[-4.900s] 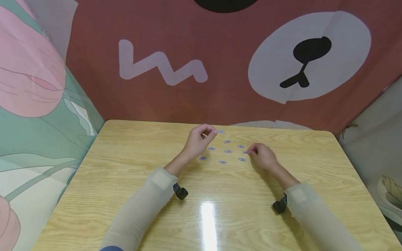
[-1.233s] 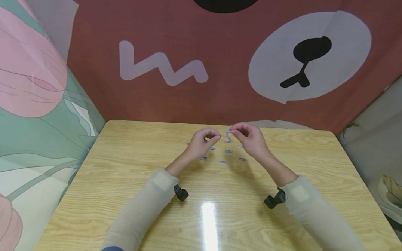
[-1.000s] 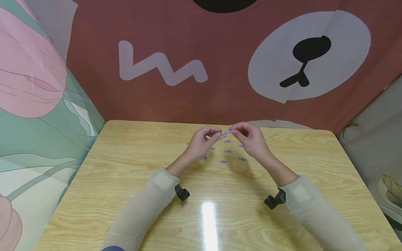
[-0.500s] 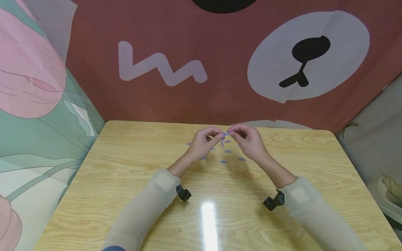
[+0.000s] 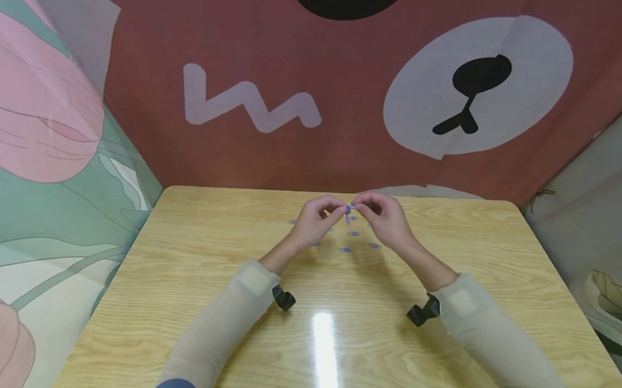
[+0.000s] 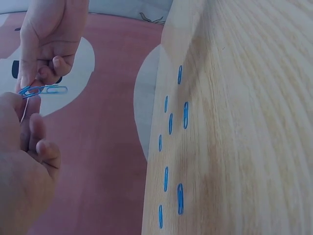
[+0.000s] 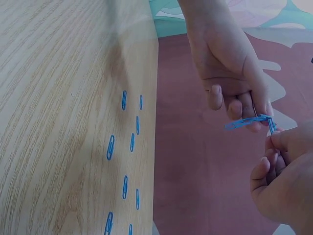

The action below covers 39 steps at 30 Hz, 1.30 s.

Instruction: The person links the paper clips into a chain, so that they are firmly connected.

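Over the far part of the table, both hands meet at the fingertips. My left hand (image 5: pixel 312 220) pinches blue paper clips (image 6: pixel 30 91) between thumb and forefinger, its other fingers curled beneath. Facing it, my right hand (image 5: pixel 388 220) pinches the end of a blue paper clip (image 7: pixel 272 125) that meets the others at the left fingertips. In the right wrist view more linked clips (image 7: pixel 242 122) trail off from this junction; the head view has them dangling below the fingers. Exactly how the clips hook together is hidden by the fingertips.
On the wooden table (image 5: pixel 210 241) several loose blue paper clips lie spread below and around the hands, among them a near one (image 5: pixel 345 250) and one at the right (image 5: pixel 375 246). A printed cloth (image 5: pixel 344 155) hangs right behind the table's far edge.
Earlier the hands were apart, the right one at a clip on the right side. It moved left; the left hand then came to meet it, and the dangling clips now hang between them.
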{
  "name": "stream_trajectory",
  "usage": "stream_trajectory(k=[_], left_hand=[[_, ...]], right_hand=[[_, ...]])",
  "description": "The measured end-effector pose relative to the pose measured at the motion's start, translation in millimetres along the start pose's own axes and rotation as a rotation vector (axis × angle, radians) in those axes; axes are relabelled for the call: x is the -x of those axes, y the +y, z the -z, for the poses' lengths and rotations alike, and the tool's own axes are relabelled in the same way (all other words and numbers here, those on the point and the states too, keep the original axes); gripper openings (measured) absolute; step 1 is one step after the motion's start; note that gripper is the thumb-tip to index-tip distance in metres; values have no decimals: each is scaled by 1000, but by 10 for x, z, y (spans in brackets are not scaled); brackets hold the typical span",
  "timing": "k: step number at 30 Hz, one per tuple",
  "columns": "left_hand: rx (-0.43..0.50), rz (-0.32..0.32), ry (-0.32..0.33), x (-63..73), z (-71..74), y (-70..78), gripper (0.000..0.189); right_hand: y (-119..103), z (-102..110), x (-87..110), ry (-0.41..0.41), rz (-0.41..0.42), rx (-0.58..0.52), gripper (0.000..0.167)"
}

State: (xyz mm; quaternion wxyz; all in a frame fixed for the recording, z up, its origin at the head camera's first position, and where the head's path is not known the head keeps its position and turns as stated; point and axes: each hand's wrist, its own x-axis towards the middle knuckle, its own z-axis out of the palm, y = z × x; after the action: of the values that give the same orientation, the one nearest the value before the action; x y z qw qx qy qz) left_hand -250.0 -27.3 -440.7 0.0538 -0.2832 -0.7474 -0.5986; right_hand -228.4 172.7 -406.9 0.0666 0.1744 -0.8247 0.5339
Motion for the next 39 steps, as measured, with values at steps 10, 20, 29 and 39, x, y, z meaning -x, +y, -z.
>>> stream_trajectory(k=[10, 20, 29, 39], left_hand=[[36, 10, 22, -6, -17, 13, 12], [16, 25, 52, 1, -9, 21, 11], [-3, 5, 76, 8, 21, 17, 10], [-19, -4, 67, 30, 72, 14, 11]], right_hand=[[-1, -4, 14, 9, 4, -9, 14], [31, 25, 14, 15, 15, 2, 16], [276, 183, 114, 0, -20, 70, 15], [622, 308, 282, -61, -174, 114, 22]])
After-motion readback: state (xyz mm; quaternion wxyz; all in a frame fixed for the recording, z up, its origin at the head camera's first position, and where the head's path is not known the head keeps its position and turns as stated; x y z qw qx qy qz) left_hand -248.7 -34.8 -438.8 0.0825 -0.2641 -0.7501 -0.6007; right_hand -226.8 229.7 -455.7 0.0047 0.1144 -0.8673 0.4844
